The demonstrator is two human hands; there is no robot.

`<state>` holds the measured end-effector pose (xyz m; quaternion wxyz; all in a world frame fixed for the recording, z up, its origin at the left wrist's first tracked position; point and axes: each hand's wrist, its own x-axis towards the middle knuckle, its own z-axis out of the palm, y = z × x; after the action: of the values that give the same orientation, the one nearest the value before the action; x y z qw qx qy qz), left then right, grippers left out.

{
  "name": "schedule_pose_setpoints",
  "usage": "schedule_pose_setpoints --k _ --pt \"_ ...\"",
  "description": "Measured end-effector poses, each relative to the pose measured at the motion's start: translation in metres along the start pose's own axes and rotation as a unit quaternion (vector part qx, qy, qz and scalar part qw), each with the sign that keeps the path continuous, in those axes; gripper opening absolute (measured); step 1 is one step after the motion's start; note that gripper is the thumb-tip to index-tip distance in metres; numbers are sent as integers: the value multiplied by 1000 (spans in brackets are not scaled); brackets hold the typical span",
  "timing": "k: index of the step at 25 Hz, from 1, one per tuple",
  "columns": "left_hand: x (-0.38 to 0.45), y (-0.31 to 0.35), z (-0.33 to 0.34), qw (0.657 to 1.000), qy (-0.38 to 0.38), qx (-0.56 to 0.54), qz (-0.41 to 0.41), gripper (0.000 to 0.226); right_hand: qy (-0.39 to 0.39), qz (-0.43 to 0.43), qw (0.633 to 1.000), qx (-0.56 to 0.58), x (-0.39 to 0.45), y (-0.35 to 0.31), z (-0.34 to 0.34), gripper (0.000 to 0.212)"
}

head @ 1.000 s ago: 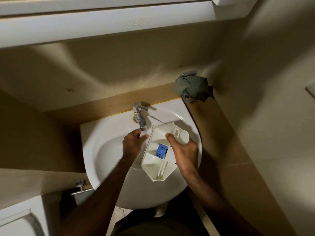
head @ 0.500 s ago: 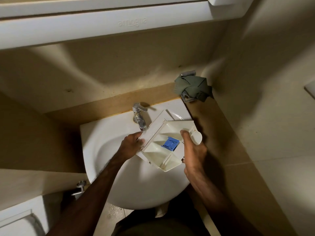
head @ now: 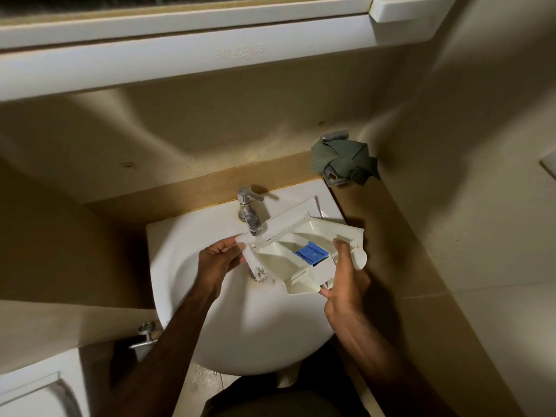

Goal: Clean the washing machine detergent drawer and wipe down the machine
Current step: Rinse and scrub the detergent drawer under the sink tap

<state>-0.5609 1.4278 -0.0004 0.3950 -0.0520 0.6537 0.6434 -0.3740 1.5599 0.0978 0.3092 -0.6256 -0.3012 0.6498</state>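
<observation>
A white plastic detergent drawer (head: pixel 288 263) with a blue insert (head: pixel 311 254) is held tilted over the white sink (head: pixel 186 245). My left hand (head: pixel 216 264) grips its left end beneath the tap. My right hand (head: pixel 346 275) holds its right side, thumb on the rim near the rounded front panel. The chrome tap (head: pixel 249 209) stands right above the drawer's left corner, and water seems to run onto it. The drain is partly hidden under the drawer.
A dark green cloth (head: pixel 346 161) is draped over a metal fitting in the back right corner of the brown ledge. A white cabinet edge (head: pixel 180 64) runs overhead. A metal valve (head: pixel 146 335) sticks out lower left, above a white fixture (head: pixel 36 392).
The drawer has swung from lying lengthwise in the basin to lying across it, rising to the right. My right hand shifted right with it; my left hand stayed under the tap.
</observation>
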Motion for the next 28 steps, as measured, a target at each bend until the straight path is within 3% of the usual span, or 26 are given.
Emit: schedule_pose_setpoints --k 3,6,8,10,13,14,18,22,23,26,28 --pt "-1 12 -1 996 55 13 64 22 16 46 998 47 1 -1 0 45" --pt "-11 43 10 948 143 141 245 19 18 61 996 57 -1 -2 -1 40" --pt "-12 72 23 876 128 274 375 27 15 58 997 57 -3 -1 -2 39" --pt "-5 95 36 780 29 425 459 49 10 47 998 51 -6 -1 -2 43" --pt "8 106 46 637 -45 597 485 77 4 25 999 42 -12 -1 -4 44" --pt "11 105 46 622 -41 616 481 74 1 19 999 39 -14 -2 -4 44" --pt "15 99 35 658 -53 601 450 52 -10 9 1000 27 -18 -1 -9 43" --pt "18 92 16 648 -81 600 463 61 -19 1 1000 16 -21 -2 -14 38" --pt "14 90 13 659 -84 585 465 64 -19 -5 1000 8 -22 -1 -16 35" --pt "-10 78 4 744 -23 492 452 56 -24 -26 999 -16 -22 -2 -21 29" --pt "-25 58 -7 775 38 441 450 41 -28 -47 998 -36 -22 -3 -26 24"
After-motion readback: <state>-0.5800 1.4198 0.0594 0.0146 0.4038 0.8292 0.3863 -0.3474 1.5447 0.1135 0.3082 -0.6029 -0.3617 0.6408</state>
